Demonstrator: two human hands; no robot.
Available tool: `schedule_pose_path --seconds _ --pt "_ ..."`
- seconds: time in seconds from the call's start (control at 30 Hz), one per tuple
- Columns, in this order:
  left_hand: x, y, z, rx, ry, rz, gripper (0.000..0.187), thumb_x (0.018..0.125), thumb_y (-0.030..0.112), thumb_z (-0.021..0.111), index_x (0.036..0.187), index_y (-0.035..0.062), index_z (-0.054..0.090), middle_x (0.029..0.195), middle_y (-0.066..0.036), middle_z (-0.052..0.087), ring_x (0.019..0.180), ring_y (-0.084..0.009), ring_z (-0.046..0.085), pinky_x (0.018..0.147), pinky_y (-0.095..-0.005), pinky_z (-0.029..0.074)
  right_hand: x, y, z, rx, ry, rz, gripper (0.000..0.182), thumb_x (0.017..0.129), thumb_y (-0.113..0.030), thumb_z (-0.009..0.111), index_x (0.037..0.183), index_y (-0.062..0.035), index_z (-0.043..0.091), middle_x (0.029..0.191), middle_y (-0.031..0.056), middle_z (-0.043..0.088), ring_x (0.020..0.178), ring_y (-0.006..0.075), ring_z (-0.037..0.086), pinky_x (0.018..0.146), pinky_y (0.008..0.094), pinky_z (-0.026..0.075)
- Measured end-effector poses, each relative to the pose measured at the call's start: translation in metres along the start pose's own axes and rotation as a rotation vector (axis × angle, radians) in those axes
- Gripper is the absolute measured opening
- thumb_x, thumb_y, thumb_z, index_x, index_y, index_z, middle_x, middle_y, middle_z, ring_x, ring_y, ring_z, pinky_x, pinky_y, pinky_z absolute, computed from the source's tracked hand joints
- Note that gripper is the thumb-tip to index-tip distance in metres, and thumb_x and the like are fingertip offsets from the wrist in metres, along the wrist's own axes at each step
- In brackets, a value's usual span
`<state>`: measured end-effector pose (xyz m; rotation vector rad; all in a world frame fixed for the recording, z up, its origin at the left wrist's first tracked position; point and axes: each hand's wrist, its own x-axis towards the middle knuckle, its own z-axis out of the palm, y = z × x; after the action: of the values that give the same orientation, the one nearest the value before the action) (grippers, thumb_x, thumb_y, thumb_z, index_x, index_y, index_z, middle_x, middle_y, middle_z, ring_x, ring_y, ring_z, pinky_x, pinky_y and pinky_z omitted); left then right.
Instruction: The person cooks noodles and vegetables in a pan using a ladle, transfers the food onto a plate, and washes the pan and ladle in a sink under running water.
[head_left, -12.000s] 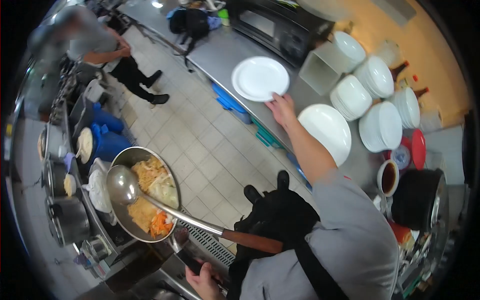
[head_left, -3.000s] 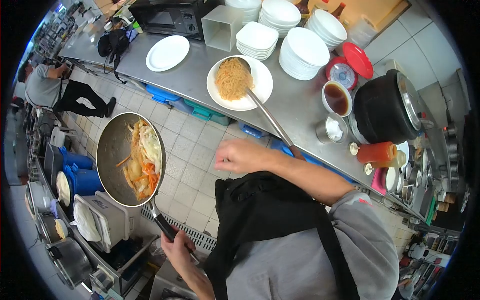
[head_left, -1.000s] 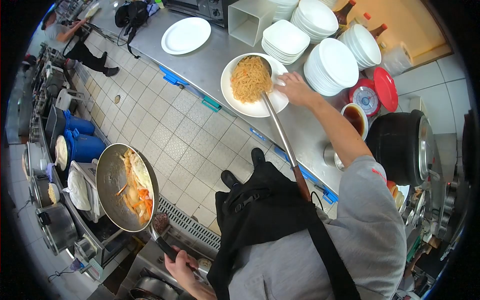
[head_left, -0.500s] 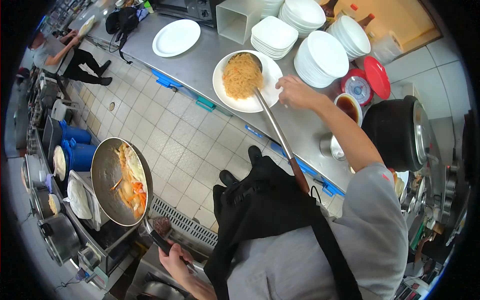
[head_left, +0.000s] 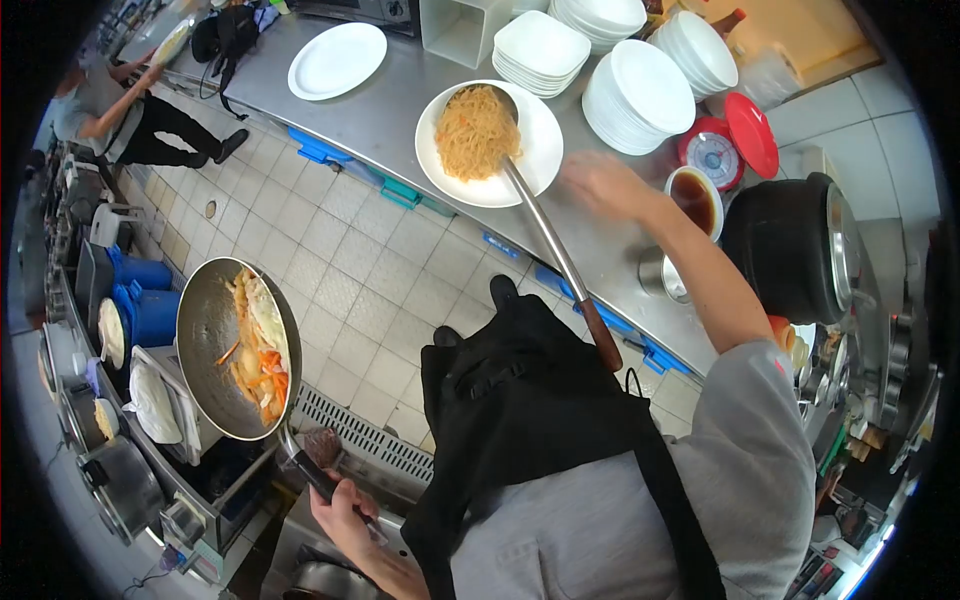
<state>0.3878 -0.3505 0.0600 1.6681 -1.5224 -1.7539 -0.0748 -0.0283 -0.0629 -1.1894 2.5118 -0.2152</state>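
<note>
My left hand (head_left: 345,510) is wrapped round the black handle of a frying pan (head_left: 215,375), held out at the lower left. Strips of egg, carrot and other cooked food (head_left: 262,355) lie along the pan's right side. Over the steel counter, my right hand (head_left: 605,185) hovers just right of a white plate (head_left: 542,150), apart from it; motion smears its fingers. A heap of thin noodles (head_left: 475,135) sits on that plate. A ladle (head_left: 548,230) rests with its bowl by the noodles, its long handle jutting past the counter edge toward my apron.
Behind the plate stand stacks of white dishes (head_left: 635,95). A red kitchen scale (head_left: 712,155), a container of brown liquid (head_left: 695,200) and a black cooker (head_left: 785,250) stand at the right. A white oval plate (head_left: 338,62) lies further left. Another person (head_left: 120,115) stands at upper left.
My right hand has moved slightly away from the plate's rim and is now blurred. The whole view has shifted a little; the pan stays in my left hand.
</note>
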Motion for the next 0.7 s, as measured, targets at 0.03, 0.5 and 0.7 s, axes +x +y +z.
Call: schedule_pose_path --seconds 0.03,0.5,0.7 --pt "-0.002 -0.001 0.000 0.001 0.019 -0.005 0.018 0.083 0.005 0.059 0.099 0.0046 0.051 0.058 -0.001 0.043 0.039 -0.0134 0.042 0.038 -0.0285 0.035 0.010 0.001 0.000 -0.011 0.121 -0.061 0.027 0.089 -0.005 0.056 0.111 -0.0074 0.070 0.128 0.0136 0.062 0.126 0.0320 0.054 0.105 0.0464 0.043" --pt "-0.031 -0.008 0.001 -0.017 0.100 -0.017 0.020 0.084 0.006 0.060 0.100 0.0041 0.050 0.057 -0.002 0.043 0.038 -0.0131 0.042 0.036 -0.0278 0.034 0.070 0.030 0.042 -0.174 -0.061 -0.033 0.045 0.084 0.001 0.056 0.127 -0.0087 0.068 0.150 0.0148 0.048 0.144 0.0318 0.037 0.120 0.0469 0.027" --pt "-0.031 -0.012 -0.011 -0.019 0.137 -0.011 0.020 0.084 0.007 0.061 0.100 0.0044 0.050 0.057 -0.001 0.043 0.038 -0.0125 0.042 0.036 -0.0269 0.034 0.044 0.021 0.025 -0.162 -0.072 -0.074 0.033 0.082 -0.003 0.059 0.110 -0.0103 0.074 0.141 0.0131 0.056 0.139 0.0317 0.043 0.117 0.0484 0.029"
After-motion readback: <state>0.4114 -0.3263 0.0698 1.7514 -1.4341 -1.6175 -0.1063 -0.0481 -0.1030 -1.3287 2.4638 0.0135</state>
